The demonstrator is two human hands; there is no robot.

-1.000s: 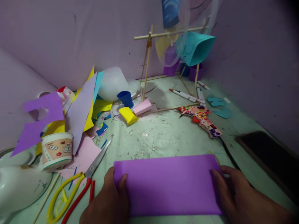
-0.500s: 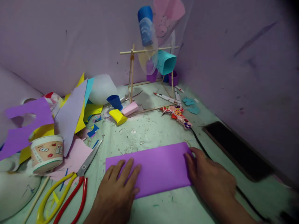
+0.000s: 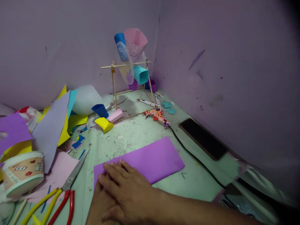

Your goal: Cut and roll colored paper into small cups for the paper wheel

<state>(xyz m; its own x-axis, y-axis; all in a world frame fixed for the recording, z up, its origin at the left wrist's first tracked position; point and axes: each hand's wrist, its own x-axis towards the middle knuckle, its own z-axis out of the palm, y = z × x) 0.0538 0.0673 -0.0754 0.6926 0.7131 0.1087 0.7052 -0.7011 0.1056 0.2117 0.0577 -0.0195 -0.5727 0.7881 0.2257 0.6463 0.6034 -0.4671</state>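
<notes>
A flat purple paper sheet (image 3: 154, 159), seemingly folded into a long rectangle, lies on the table in front of me. My right hand (image 3: 127, 187) reaches across from the right, its fingers stretched out flat over the sheet's left end and over my other hand. Beneath it, my left hand (image 3: 95, 204) rests at the sheet's left end; its fingers are mostly hidden. Just left of the hands lie scissors (image 3: 70, 181) with one yellow and one red handle, blades pointing away from me.
Paper scraps (image 3: 51, 125) and a printed paper cup (image 3: 23, 172) crowd the left. Small folded paper pieces (image 3: 104, 124) lie mid-table. Behind stands a stick frame (image 3: 114, 84) carrying paper cups. A patterned glue gun (image 3: 157, 116), its cord (image 3: 194, 156) and a phone (image 3: 203, 139) are on the right.
My right hand has left the sheet's right edge and moved left onto my left hand. The view has turned to the right, and the sheet appears more tilted.
</notes>
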